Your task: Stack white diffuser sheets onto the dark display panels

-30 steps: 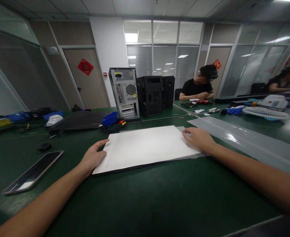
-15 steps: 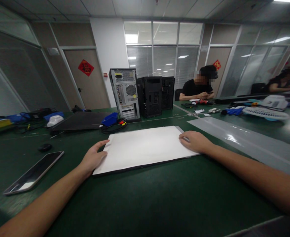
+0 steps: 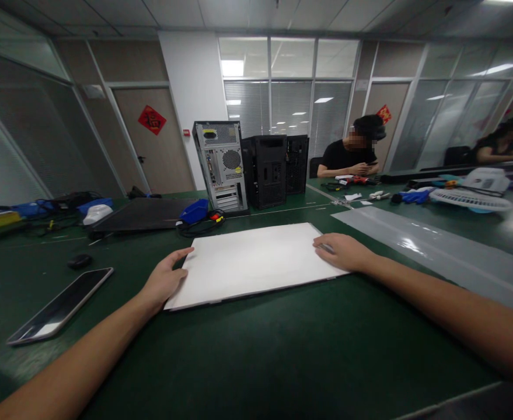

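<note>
A white rectangular sheet (image 3: 252, 262) lies over a thin, dark-edged flat panel (image 3: 234, 298) on the green table. Against its left edge rests my left hand (image 3: 164, 280), thumb and forefinger apart at the border, other fingers hidden down the side; it grips the edge. My right hand (image 3: 344, 251) is on the right end, fingers curled round a slim grey object (image 3: 326, 248) whose kind I cannot make out, with the fingertips on the white surface.
A phone (image 3: 62, 306) and a small black round item (image 3: 80, 261) lie left. Computer cases (image 3: 222, 169) stand behind, near a blue tray (image 3: 194, 211) and a dark flat panel (image 3: 145, 214). A clear plastic sheet (image 3: 431, 251) lies right. A person (image 3: 350, 154) sits across the table.
My right hand has shifted slightly left, and the white sheet's right end sits a little further left. The grey strip at the far right corner shows less. My left hand is nearly still.
</note>
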Demonstrator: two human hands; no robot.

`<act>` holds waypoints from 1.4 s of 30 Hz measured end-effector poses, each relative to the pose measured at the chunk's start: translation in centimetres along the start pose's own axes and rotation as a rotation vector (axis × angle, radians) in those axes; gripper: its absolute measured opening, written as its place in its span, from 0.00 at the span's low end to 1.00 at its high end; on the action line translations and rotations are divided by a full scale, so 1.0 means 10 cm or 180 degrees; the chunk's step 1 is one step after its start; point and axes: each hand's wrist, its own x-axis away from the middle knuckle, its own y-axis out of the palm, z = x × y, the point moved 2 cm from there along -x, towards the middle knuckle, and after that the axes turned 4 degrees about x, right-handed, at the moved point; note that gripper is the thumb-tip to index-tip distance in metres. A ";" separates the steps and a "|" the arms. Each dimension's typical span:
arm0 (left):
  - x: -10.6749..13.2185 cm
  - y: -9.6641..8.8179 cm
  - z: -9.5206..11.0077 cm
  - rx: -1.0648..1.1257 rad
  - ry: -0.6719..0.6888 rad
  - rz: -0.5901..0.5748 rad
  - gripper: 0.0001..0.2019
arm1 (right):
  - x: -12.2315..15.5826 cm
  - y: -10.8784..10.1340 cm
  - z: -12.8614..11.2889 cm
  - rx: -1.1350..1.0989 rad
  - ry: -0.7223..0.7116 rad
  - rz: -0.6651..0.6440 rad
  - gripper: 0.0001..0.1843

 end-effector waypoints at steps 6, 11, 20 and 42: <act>-0.02 0.01 -0.03 0.0099 0.0081 -0.0031 0.31 | 0.00 0.03 -0.01 0.0045 0.0056 0.0042 0.25; 0.01 0.00 0.01 -0.0020 -0.0022 0.0003 0.31 | 0.00 0.02 -0.06 0.0114 0.0184 0.0033 0.24; -0.05 0.00 -0.06 -0.0126 0.0086 -0.0011 0.30 | 0.00 0.05 -0.11 0.0223 0.0274 0.0111 0.24; -0.01 0.00 -0.01 -0.0086 0.0065 -0.0048 0.31 | -0.03 0.01 -0.05 0.0223 0.0398 0.0100 0.25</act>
